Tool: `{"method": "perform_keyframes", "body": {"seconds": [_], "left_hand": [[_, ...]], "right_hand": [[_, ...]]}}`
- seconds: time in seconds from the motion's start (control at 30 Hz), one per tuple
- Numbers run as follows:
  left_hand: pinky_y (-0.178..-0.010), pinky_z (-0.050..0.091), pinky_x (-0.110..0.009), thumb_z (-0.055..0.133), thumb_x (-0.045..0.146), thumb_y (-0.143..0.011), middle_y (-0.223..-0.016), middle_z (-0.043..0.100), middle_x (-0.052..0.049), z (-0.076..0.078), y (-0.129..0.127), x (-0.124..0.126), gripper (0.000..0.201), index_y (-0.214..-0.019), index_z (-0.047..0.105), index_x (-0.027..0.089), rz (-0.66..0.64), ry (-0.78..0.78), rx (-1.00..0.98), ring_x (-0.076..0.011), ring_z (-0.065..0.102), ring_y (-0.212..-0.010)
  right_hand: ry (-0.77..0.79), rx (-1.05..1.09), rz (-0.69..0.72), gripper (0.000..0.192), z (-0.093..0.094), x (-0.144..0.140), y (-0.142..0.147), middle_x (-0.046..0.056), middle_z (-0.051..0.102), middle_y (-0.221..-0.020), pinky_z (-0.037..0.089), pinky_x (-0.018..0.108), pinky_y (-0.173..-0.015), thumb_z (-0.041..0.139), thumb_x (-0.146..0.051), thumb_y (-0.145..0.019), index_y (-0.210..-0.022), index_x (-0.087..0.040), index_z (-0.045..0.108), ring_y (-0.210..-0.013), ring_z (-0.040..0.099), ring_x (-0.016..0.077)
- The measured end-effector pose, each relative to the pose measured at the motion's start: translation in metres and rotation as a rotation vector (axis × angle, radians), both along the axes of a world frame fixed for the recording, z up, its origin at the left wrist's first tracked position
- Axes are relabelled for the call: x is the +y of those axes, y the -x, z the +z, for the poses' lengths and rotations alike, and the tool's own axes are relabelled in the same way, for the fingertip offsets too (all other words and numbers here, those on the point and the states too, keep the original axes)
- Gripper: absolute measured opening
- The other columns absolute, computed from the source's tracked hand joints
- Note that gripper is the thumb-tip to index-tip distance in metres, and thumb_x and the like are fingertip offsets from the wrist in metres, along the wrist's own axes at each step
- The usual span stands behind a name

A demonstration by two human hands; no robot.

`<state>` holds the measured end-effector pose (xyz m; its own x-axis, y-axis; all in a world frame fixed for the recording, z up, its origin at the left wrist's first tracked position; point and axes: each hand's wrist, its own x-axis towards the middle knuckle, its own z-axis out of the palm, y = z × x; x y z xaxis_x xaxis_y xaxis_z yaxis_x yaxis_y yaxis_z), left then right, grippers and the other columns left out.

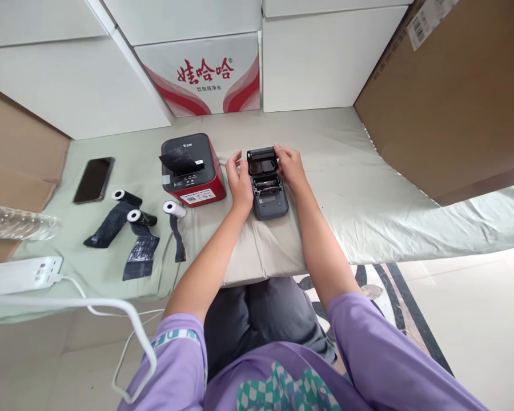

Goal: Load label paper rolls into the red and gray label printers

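A person's two bare hands are at a small dark printer (pixel 270 208), which lies on a cloth-covered surface between them with its lid raised. The step in hand appears to be opening the lid or holding it open; working at the bay would call for one steady hand on the body and the lid kept clear. Nearest is the printer's front, then its open bay (pixel 268 186); its contents are too small to tell. The left hand (pixel 241 185) is at the printer's left side, fingers slightly spread; I cannot tell whether it grips. Farther on, the right hand (pixel 292 166) seems to pinch the right corner of the lid (pixel 262 166). Left of the printer lie three rolls (pixel 148 218) and a red printer (pixel 197 181); boxes (pixel 312 60) stand behind it.
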<state>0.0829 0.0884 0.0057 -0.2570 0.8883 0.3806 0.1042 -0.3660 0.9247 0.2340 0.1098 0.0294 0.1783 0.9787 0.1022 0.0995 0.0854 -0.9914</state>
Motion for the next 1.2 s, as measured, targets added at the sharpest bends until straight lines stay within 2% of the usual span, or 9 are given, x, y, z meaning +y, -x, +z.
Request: {"method": "perform_keyframes", "body": {"seconds": [0.17,0.27,0.4,0.5,0.67,0.8,0.93,1.07,1.2], "left_hand": [[-0.108,0.050,-0.034,0.051,0.073,-0.098,-0.122,0.071,-0.007,-0.012,-0.008,-0.004,0.055,-0.119,0.064,0.023,-0.285,0.126,-0.215,-0.0219,0.066,-0.121],[-0.110,0.049,-0.034,0.044,0.074,-0.100,-0.128,0.069,-0.006,-0.009,-0.007,-0.014,0.055,-0.121,0.063,0.026,-0.321,0.146,-0.214,-0.0216,0.064,-0.124],[-0.118,0.044,-0.039,0.047,0.059,-0.102,-0.136,0.067,-0.007,-0.008,0.000,-0.022,0.041,-0.120,0.063,0.026,-0.374,0.164,-0.123,-0.0249,0.060,-0.134],[-0.124,0.039,-0.043,0.057,0.044,-0.095,-0.151,0.060,-0.009,-0.009,0.006,-0.020,0.031,-0.119,0.061,0.025,-0.448,0.147,-0.055,-0.0269,0.053,-0.145],[-0.129,0.034,-0.046,0.069,0.033,-0.084,-0.156,0.057,-0.012,-0.012,0.017,-0.012,0.046,-0.127,0.057,0.025,-0.556,0.125,0.034,-0.0280,0.050,-0.150],[-0.131,0.032,-0.048,0.071,0.035,-0.084,-0.159,0.056,-0.013,-0.005,0.029,-0.007,0.057,-0.138,0.058,0.022,-0.669,0.254,0.055,-0.0302,0.047,-0.153],[-0.128,0.036,-0.048,0.075,0.031,-0.078,-0.155,0.060,-0.013,0.004,0.040,-0.005,0.064,-0.140,0.063,0.019,-0.785,0.378,0.065,-0.0324,0.051,-0.149],[-0.125,0.041,-0.049,0.079,0.031,-0.075,-0.147,0.067,-0.010,0.006,0.040,-0.005,0.063,-0.136,0.068,0.021,-0.805,0.378,0.037,-0.0318,0.057,-0.142],[-0.122,0.044,-0.049,0.082,0.032,-0.074,-0.140,0.070,-0.011,0.004,0.038,-0.007,0.059,-0.130,0.070,0.019,-0.793,0.351,0.008,-0.0313,0.061,-0.137]], "right_hand": [[0.079,0.015,0.099,0.052,0.015,-0.015,-0.009,-0.003,0.040,-0.065,0.030,0.024,-0.050,0.067,-0.071,-0.086,-0.076,-0.022,0.054,-0.057,0.042,0.0102],[0.139,0.044,0.196,0.037,0.029,-0.030,-0.014,0.000,0.051,-0.074,0.025,0.024,-0.048,0.070,-0.057,-0.085,-0.087,-0.021,0.063,-0.058,0.045,0.0099],[0.224,0.014,0.320,0.028,0.041,-0.045,-0.024,0.001,0.056,-0.085,0.029,0.023,-0.052,0.072,-0.039,-0.078,-0.099,-0.020,0.068,-0.064,0.045,0.0091],[0.236,-0.071,0.375,0.038,0.042,-0.048,-0.032,0.004,0.061,-0.110,0.039,0.022,-0.059,0.075,-0.029,-0.069,-0.105,-0.020,0.067,-0.074,0.051,0.0096],[0.294,-0.288,0.358,0.062,0.041,-0.050,-0.039,0.009,0.059,-0.130,0.048,0.026,-0.070,0.080,-0.027,-0.065,-0.126,-0.021,0.066,-0.086,0.057,0.0135],[0.411,-0.344,0.402,0.060,0.043,-0.051,-0.042,0.009,0.065,-0.119,0.044,0.025,-0.062,0.081,-0.033,-0.073,-0.129,-0.019,0.065,-0.074,0.054,0.0109],[0.458,-0.264,0.502,0.056,0.046,-0.052,-0.043,0.005,0.066,-0.110,0.041,0.022,-0.053,0.079,-0.024,-0.076,-0.130,-0.019,0.064,-0.063,0.054,0.0073],[0.469,-0.202,0.495,0.054,0.049,-0.052,-0.038,0.001,0.064,-0.099,0.040,0.021,-0.049,0.078,-0.016,-0.072,-0.124,-0.019,0.064,-0.058,0.052,0.0069],[0.464,-0.182,0.485,0.053,0.046,-0.052,-0.038,0.001,0.065,-0.100,0.040,0.022,-0.048,0.077,-0.015,-0.071,-0.123,-0.018,0.065,-0.056,0.050,0.0065]]}}
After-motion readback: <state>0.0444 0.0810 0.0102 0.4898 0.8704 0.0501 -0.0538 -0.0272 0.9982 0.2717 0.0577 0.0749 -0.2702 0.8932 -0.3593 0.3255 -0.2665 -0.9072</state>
